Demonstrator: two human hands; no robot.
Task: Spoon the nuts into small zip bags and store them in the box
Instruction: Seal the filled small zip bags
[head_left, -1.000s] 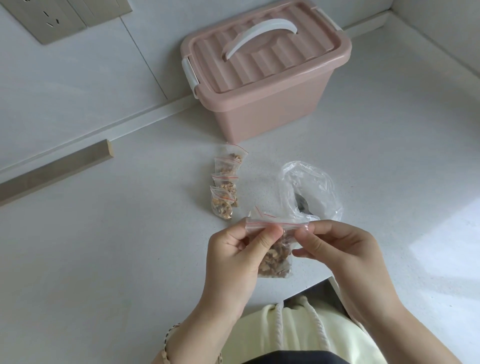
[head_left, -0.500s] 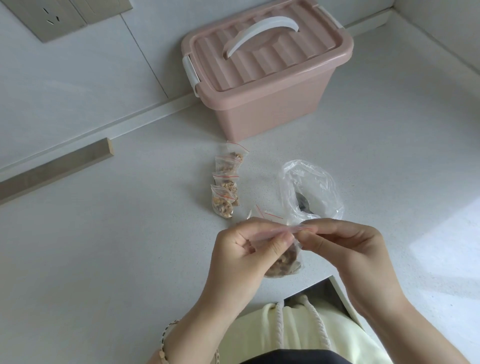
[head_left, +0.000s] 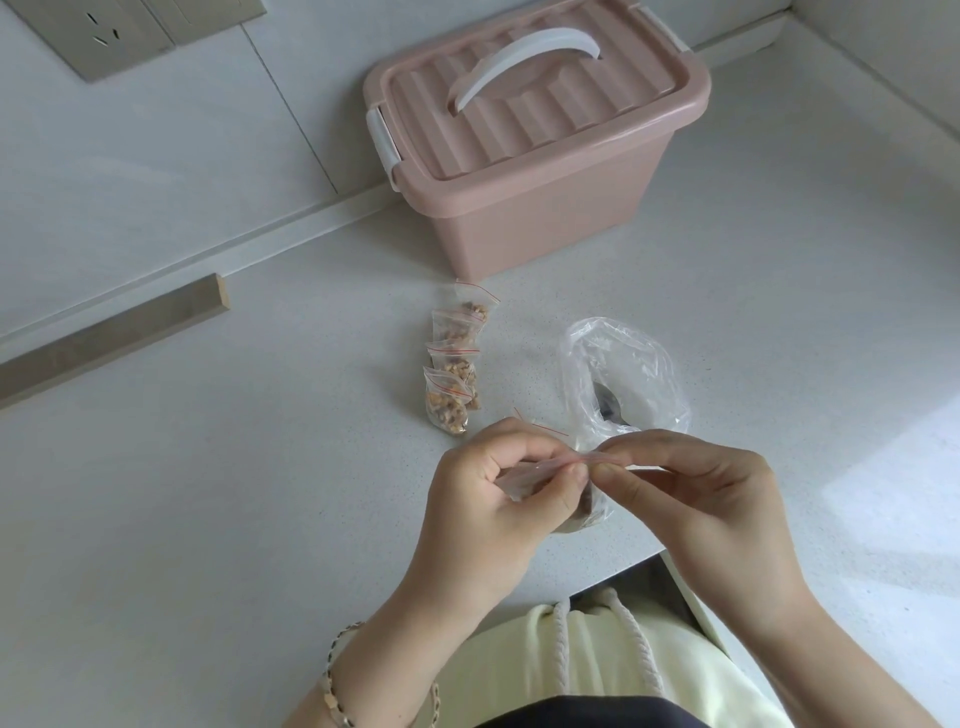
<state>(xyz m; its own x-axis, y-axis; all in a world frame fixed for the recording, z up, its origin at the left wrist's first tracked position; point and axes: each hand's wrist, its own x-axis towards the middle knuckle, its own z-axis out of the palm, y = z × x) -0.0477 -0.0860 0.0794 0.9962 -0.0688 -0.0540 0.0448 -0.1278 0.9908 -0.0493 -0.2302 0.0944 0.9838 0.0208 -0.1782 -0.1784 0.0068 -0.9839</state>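
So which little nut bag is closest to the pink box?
The far-end bag of the row, just before the pink box; the others lie farther from it.

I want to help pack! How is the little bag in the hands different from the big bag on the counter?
The little bag is pinched at its top by the left hand and right hand; the big bag lies loose on the counter. The little bag has a reddish top strip and nuts inside; the big bag gapes open and shows a spoon. Both are clear plastic.
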